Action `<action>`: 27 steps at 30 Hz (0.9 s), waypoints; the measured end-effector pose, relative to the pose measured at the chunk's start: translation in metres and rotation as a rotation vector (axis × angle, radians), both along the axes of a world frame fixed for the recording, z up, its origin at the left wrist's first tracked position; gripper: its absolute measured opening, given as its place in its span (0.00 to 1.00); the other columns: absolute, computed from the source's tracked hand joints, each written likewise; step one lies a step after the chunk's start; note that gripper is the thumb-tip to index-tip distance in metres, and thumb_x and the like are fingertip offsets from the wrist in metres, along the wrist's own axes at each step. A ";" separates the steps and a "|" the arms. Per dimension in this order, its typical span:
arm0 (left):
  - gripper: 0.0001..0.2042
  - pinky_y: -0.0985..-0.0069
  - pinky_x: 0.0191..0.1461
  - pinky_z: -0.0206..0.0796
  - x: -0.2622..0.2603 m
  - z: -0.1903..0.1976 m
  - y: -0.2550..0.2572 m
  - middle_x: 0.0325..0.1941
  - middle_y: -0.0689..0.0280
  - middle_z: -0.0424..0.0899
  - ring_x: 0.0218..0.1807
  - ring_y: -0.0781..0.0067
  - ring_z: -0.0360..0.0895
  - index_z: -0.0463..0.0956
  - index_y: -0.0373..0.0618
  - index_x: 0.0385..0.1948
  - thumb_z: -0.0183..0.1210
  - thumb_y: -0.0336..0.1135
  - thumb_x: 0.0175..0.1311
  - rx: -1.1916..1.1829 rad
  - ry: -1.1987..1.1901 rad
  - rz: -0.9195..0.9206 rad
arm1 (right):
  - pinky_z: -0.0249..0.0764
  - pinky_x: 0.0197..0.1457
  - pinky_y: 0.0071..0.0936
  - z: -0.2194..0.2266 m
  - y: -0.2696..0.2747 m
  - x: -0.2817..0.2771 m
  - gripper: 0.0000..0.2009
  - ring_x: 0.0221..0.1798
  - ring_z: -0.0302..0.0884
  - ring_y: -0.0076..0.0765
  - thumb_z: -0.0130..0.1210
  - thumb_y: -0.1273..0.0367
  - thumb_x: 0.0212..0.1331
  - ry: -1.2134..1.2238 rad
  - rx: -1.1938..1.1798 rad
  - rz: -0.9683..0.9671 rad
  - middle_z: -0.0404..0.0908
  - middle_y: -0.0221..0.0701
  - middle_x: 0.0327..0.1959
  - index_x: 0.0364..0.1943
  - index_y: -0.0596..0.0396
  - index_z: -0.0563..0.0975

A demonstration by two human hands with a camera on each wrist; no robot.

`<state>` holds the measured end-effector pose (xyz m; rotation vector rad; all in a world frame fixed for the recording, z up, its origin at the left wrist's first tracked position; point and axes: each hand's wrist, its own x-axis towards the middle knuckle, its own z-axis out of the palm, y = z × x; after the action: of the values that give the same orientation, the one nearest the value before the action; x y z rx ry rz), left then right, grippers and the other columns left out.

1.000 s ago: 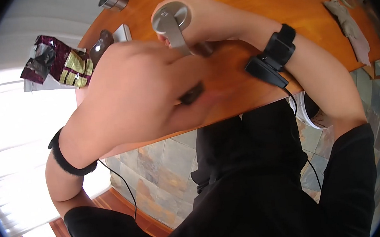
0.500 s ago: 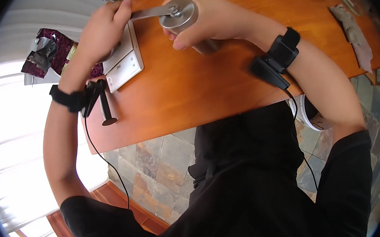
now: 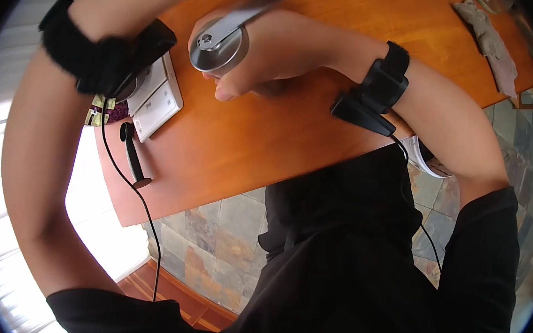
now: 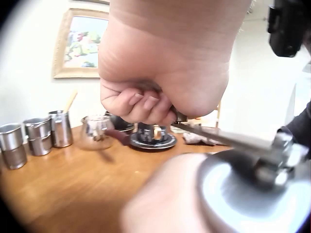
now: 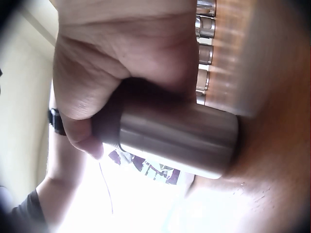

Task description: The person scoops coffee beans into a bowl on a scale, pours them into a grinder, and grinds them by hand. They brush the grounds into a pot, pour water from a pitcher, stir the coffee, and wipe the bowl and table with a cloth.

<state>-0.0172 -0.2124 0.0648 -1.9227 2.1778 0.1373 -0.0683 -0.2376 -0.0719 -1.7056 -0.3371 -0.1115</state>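
Observation:
A silver hand coffee grinder (image 3: pixel 222 54) stands upright over the wooden table, its crank arm (image 3: pixel 241 19) pointing to the upper right in the head view. My right hand (image 3: pixel 274 47) grips the grinder's upper body, fingers and thumb wrapped round it. In the right wrist view the smooth steel lower body (image 5: pixel 180 138) shows below that palm. My left hand (image 4: pixel 165 68), fingers curled, holds the outer end of the crank; the knob is mostly hidden inside the fist. In the head view this hand is blurred at the top edge, beyond the right hand.
A white scale (image 3: pixel 159 103) and a dark-handled tool (image 3: pixel 134 157) lie at the table's left. Several steel cups (image 4: pixel 38 137), a glass pot (image 4: pixel 95 133) and a black saucer (image 4: pixel 154 141) stand farther back. A crumpled cloth (image 3: pixel 489 42) lies at the right.
My left hand has swung the crank round, from near me to the left side and now to the far right. The right hand keeps its grip on the grinder, which has shifted slightly left.

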 end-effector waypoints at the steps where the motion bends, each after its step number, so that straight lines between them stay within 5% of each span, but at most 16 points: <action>1: 0.23 0.58 0.37 0.70 -0.010 0.003 0.008 0.22 0.46 0.79 0.28 0.43 0.77 0.76 0.33 0.23 0.44 0.45 0.70 0.014 -0.094 -0.130 | 0.72 0.38 0.22 0.001 -0.002 -0.001 0.17 0.33 0.76 0.23 0.69 0.68 0.42 -0.004 -0.010 0.000 0.79 0.26 0.31 0.38 0.54 0.76; 4: 0.23 0.60 0.34 0.70 -0.028 -0.018 0.043 0.21 0.47 0.78 0.25 0.45 0.76 0.76 0.33 0.23 0.44 0.44 0.70 -0.096 -0.243 -0.485 | 0.73 0.37 0.22 0.002 -0.006 -0.003 0.17 0.33 0.76 0.23 0.68 0.70 0.43 -0.010 -0.030 -0.004 0.79 0.26 0.32 0.39 0.55 0.76; 5: 0.19 0.66 0.30 0.66 -0.038 -0.025 0.060 0.18 0.56 0.74 0.23 0.56 0.74 0.76 0.38 0.23 0.50 0.45 0.66 -0.224 -0.209 -0.427 | 0.73 0.37 0.22 0.002 -0.006 -0.004 0.17 0.33 0.76 0.22 0.67 0.70 0.43 -0.010 -0.024 -0.008 0.79 0.26 0.32 0.39 0.55 0.76; 8: 0.10 0.73 0.23 0.61 -0.038 -0.033 0.098 0.15 0.66 0.66 0.20 0.66 0.70 0.73 0.47 0.18 0.62 0.40 0.52 -0.433 -0.094 -0.446 | 0.74 0.36 0.22 -0.003 -0.008 0.000 0.17 0.32 0.76 0.22 0.66 0.72 0.43 -0.027 -0.013 -0.001 0.78 0.26 0.32 0.40 0.55 0.75; 12: 0.08 0.68 0.20 0.57 -0.027 -0.027 0.154 0.15 0.64 0.64 0.17 0.62 0.64 0.68 0.45 0.15 0.59 0.34 0.44 -0.362 0.047 -0.172 | 0.74 0.34 0.22 -0.003 -0.011 0.005 0.18 0.31 0.76 0.22 0.65 0.74 0.43 -0.002 0.032 0.050 0.78 0.26 0.32 0.42 0.56 0.75; 14: 0.09 0.69 0.23 0.64 -0.011 -0.026 0.175 0.16 0.67 0.69 0.19 0.65 0.70 0.70 0.49 0.17 0.62 0.38 0.45 -0.317 0.000 -0.049 | 0.74 0.34 0.22 0.015 -0.012 -0.003 0.17 0.30 0.76 0.22 0.66 0.73 0.42 0.098 0.158 0.055 0.78 0.26 0.30 0.39 0.56 0.75; 17: 0.10 0.63 0.24 0.61 0.027 -0.034 0.198 0.15 0.60 0.67 0.20 0.56 0.69 0.70 0.46 0.17 0.58 0.38 0.51 -0.335 0.024 0.088 | 0.71 0.24 0.21 0.030 -0.016 -0.005 0.17 0.23 0.75 0.23 0.66 0.78 0.45 0.287 0.187 0.238 0.78 0.28 0.26 0.41 0.57 0.75; 18: 0.11 0.60 0.25 0.61 0.039 -0.035 0.202 0.15 0.58 0.67 0.21 0.53 0.70 0.70 0.45 0.18 0.56 0.38 0.54 -0.333 0.026 0.152 | 0.69 0.22 0.21 0.027 -0.010 -0.004 0.16 0.22 0.73 0.22 0.66 0.78 0.44 0.233 0.157 0.167 0.77 0.27 0.25 0.39 0.57 0.74; 23: 0.17 0.57 0.28 0.60 0.087 -0.041 0.186 0.18 0.53 0.71 0.24 0.45 0.69 0.71 0.41 0.21 0.49 0.44 0.66 -0.368 -0.076 0.365 | 0.69 0.23 0.21 0.028 -0.013 -0.004 0.16 0.23 0.72 0.21 0.66 0.78 0.44 0.146 0.142 0.193 0.76 0.26 0.26 0.38 0.57 0.74; 27: 0.23 0.58 0.29 0.61 0.109 -0.037 0.143 0.20 0.52 0.73 0.26 0.43 0.70 0.75 0.40 0.24 0.46 0.52 0.70 -0.347 -0.032 0.480 | 0.71 0.31 0.24 0.001 -0.009 0.003 0.15 0.27 0.75 0.26 0.67 0.73 0.42 -0.048 -0.003 0.020 0.78 0.29 0.25 0.36 0.58 0.76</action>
<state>0.0914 -0.0695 0.0277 -2.5900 1.7666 -0.2048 -0.0652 -0.2466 -0.0708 -1.7039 -0.3904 -0.1372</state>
